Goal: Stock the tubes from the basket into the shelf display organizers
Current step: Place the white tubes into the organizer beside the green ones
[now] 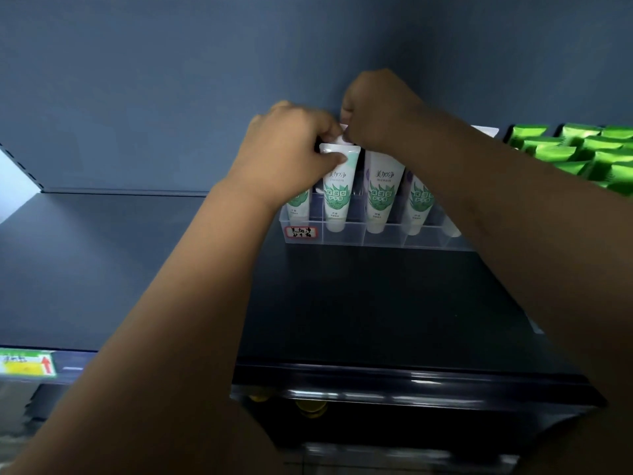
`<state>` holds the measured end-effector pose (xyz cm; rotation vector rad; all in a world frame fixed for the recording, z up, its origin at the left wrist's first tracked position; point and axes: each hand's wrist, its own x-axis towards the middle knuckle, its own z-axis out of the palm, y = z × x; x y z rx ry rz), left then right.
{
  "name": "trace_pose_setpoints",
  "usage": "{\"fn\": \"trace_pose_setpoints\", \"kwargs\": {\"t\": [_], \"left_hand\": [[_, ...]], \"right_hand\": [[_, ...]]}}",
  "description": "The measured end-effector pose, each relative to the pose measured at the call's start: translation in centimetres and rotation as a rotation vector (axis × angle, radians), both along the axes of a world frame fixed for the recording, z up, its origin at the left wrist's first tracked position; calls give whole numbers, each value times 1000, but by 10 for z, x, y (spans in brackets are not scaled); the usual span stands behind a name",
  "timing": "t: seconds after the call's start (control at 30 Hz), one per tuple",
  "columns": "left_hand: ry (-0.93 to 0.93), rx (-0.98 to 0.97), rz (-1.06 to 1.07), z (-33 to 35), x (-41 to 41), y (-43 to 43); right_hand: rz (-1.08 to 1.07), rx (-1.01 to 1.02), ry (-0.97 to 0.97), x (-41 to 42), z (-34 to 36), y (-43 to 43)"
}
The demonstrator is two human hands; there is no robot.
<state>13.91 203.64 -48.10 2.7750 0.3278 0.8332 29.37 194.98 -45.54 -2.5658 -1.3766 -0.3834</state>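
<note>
A clear plastic organizer point(346, 238) with a red-edged label stands at the back of the dark shelf point(376, 310). Several white tubes with green leaf print stand cap-down in its compartments, among them one point(383, 193) in the middle. My left hand point(287, 156) grips the flat top of the second tube from the left point(337, 197). My right hand point(380, 111) pinches the top of another white tube just behind it; that tube is mostly hidden by both hands. The basket is out of view.
Green packets point(582, 152) are stacked on the shelf to the right of the organizer. A yellow and green price tag point(27, 365) sits on the shelf edge at lower left. Yellow caps point(310, 407) show on the level below.
</note>
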Motion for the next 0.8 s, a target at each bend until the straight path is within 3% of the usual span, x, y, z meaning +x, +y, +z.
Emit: {"fn": "trace_pose_setpoints", "kwargs": {"t": [0.2,0.8], "left_hand": [[95,72,43,-3,10,-5],[74,58,22,-4,12,-10]], "right_hand": [[57,36,13,5,-4,-2],[68,78,116,2,1,-12]]}}
